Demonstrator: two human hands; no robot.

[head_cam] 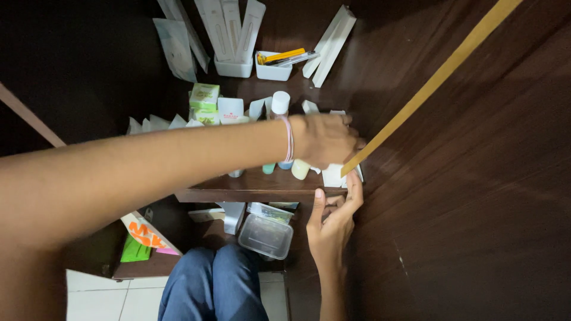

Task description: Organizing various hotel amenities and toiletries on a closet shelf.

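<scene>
The left hand (324,139) reaches over the little bottles (281,104) on the dark shelf (256,191), fingers curled on something hidden, the right hand (333,223) open below, so a bump might tip them.

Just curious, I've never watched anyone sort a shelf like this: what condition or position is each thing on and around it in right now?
left hand: reaching across the shelf, knuckles up, over small bottles
right hand: fingers curled at the shelf's front edge
white-capped bottle: upright, cap on
clear plastic box: lid on, tilted, below the shelf
white tray: open, holding a yellow tool
green carton: closed, upright
</scene>
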